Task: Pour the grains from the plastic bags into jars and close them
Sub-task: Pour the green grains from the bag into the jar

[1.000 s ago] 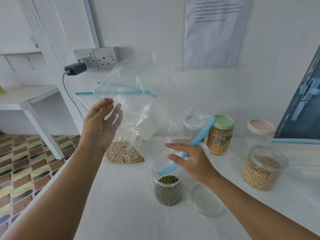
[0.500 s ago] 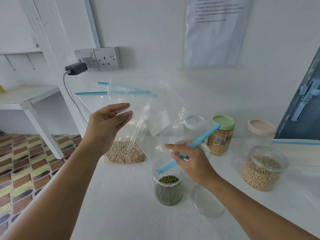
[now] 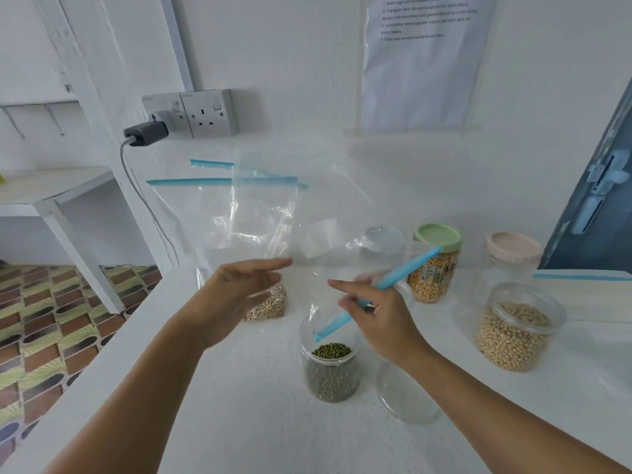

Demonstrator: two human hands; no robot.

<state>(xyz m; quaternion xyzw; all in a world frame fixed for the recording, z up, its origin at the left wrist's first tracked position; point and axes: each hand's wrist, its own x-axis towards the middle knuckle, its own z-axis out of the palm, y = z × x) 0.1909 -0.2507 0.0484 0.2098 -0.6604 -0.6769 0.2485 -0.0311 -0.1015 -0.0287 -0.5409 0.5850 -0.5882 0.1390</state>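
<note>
Right hand (image 3: 383, 323) fingers pinch empty bag (image 3: 307, 234) above open jar (image 3: 330, 367) | left hand (image 3: 239, 292) fingers straight, blurred | lid (image 3: 407, 395) beside jar

Five jars (image 3: 330, 367) stand on the bench (image 3: 239, 422), two capped; three zip bags (image 3: 273, 213), possibly four; two hands (image 3: 239, 295).

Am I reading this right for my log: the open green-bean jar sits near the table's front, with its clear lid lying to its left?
Not quite. In the head view the lid lies to the right of the green-bean jar, not left. The jar is open, near the table's front.
</note>
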